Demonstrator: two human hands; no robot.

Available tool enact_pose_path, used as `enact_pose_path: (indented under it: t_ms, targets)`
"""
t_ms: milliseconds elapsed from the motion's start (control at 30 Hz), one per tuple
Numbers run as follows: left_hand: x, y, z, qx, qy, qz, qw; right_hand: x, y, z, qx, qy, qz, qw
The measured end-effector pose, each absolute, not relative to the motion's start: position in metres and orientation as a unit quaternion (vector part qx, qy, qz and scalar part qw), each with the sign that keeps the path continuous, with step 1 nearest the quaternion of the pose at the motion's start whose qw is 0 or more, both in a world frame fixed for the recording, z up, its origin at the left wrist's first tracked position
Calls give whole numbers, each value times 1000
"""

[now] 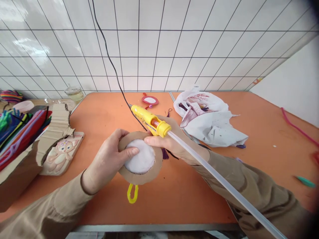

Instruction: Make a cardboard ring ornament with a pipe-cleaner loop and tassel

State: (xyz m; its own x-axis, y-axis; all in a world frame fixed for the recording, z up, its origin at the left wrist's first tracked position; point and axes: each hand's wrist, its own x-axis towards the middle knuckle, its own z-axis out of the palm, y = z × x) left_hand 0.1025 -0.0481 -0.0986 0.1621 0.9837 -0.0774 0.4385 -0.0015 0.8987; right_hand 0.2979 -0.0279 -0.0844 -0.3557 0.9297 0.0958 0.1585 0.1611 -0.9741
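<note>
My left hand (107, 157) grips the left side of a round cardboard ring (157, 166), its thumb lying on the white padded centre (142, 157). A yellow pipe-cleaner loop (132, 194) sticks out below the ring. In my right hand (174, 141) is a yellow hot glue gun (149, 118), pointing up and left. Its long clear glue stick (219, 179) trails back over my right forearm. My right thumb touches the upper right of the white padding. A dark purple tassel (164, 153) shows partly behind the ring and hand.
Cardboard box (22, 176) with colourful pipe cleaners (20, 136) stands left, beside a phone in a cartoon case (61, 154). A red oval ornament (150, 100) lies at the back. A white plastic bag (211, 122) sits behind my right arm. The gun's black cord (109, 54) hangs across the wall.
</note>
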Motion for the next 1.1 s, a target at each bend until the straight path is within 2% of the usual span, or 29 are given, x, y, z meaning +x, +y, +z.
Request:
enact_pose_path:
  t_ms: [167,500,833,1100]
  targets:
    - [94,-49,-98,592,493,352,531,298,-29,-83,-422,-656,497,380]
    - [95,-46,-109,514,499,360,598,295,-26,-100,-412,-660,486,397]
    - [93,-47,-107,532,524,381,546,295,-27,-99,-423,-649,497,391]
    - [95,-49,-106,581,514,329,538,292,-27,-96,-410,-675,487,373]
